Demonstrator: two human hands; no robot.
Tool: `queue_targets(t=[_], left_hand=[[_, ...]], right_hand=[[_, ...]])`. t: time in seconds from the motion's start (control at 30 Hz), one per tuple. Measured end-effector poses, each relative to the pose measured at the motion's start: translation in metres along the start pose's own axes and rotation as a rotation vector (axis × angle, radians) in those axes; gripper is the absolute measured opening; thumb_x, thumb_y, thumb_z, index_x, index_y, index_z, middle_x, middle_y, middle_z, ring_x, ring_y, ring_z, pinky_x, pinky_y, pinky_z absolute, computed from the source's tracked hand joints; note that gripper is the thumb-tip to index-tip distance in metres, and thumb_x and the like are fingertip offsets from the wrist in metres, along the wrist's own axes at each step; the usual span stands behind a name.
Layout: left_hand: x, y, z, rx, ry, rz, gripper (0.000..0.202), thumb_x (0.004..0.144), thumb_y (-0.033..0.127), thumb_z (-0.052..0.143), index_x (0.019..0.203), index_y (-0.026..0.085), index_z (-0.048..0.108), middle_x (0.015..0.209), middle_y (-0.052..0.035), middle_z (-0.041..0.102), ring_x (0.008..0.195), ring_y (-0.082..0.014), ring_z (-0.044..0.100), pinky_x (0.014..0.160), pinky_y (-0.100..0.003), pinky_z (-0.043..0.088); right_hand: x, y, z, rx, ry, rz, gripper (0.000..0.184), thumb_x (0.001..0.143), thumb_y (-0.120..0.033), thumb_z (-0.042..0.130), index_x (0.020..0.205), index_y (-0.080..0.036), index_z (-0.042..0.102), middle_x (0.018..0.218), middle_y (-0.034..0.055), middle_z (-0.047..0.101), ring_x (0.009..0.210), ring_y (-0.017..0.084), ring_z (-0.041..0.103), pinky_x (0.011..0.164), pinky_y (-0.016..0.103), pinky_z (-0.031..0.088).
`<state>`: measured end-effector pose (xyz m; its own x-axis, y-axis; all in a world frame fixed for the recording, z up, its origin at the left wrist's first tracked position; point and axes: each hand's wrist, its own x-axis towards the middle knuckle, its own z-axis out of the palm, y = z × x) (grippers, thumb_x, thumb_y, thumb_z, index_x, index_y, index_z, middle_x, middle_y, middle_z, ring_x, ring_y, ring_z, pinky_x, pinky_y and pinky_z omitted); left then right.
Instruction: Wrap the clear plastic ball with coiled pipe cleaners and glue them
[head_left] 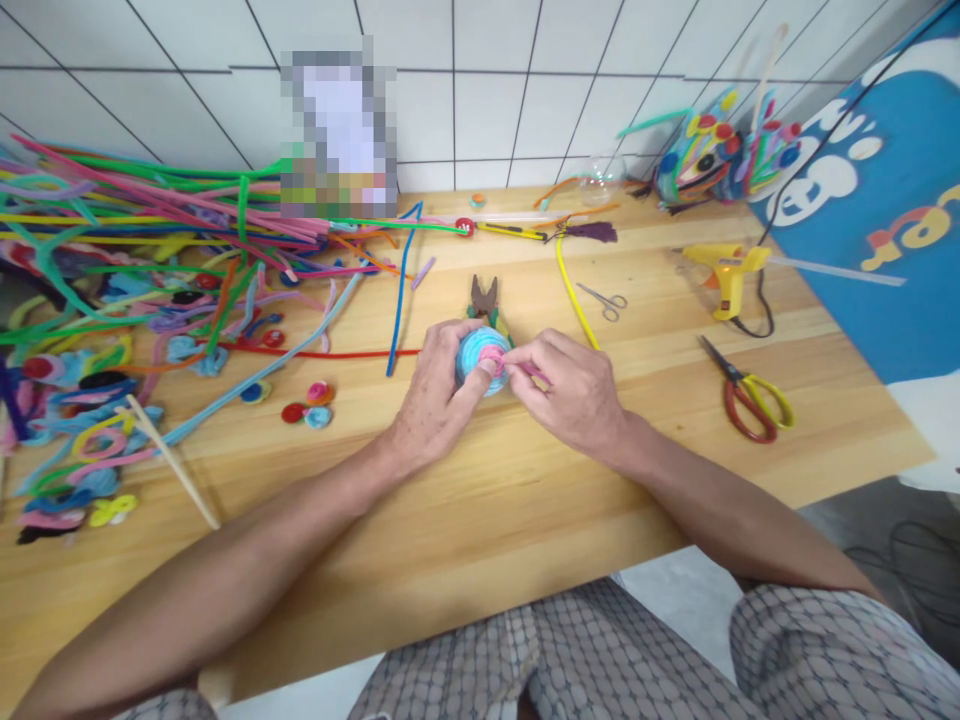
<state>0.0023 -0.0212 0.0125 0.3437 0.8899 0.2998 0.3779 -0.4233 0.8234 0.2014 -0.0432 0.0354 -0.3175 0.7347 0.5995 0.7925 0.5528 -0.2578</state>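
My left hand (433, 392) is wrapped round a light blue and pink coil of pipe cleaner (480, 358), holding it just above the wooden table (480, 500). My right hand (571, 385) pinches a pink pipe cleaner end (534, 371) against the right side of the coil. Both hands are closed and touch the coil. A pair of pliers (484, 296) lies just behind the coil.
A big heap of coloured pipe cleaners (135, 260) covers the table's left. Small scissors (604, 300), a yellow glue gun (726, 272) and red-and-yellow scissors (750, 395) lie to the right. A wooden stick (171, 460) and small coiled discs (307, 405) sit at the left front.
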Motion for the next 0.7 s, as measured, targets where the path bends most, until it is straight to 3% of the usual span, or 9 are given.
queue_targets(t=[0.33, 0.7], left_hand=[[0.002, 0.003, -0.004, -0.029, 0.022, -0.048, 0.033, 0.102, 0.043, 0.065, 0.127, 0.023, 0.055, 0.127, -0.0092, 0.063, 0.121, -0.0251, 0.062, 0.109, -0.045, 0.053], [0.012, 0.006, -0.019, -0.072, -0.156, -0.144, 0.034, 0.105, 0.053, 0.056, 0.124, 0.024, 0.052, 0.124, -0.0077, 0.067, 0.117, -0.0247, 0.063, 0.108, -0.046, 0.051]], right_hand=[[-0.001, 0.0, 0.002, 0.052, -0.014, 0.02, 0.013, 0.098, -0.016, 0.062, 0.092, -0.022, 0.071, 0.077, 0.0, 0.07, 0.064, 0.015, 0.058, 0.064, 0.03, 0.044], [-0.003, 0.002, 0.004, 0.1, -0.044, 0.052, 0.016, 0.099, -0.017, 0.059, 0.094, -0.023, 0.072, 0.081, 0.0007, 0.07, 0.069, 0.015, 0.06, 0.066, 0.03, 0.046]])
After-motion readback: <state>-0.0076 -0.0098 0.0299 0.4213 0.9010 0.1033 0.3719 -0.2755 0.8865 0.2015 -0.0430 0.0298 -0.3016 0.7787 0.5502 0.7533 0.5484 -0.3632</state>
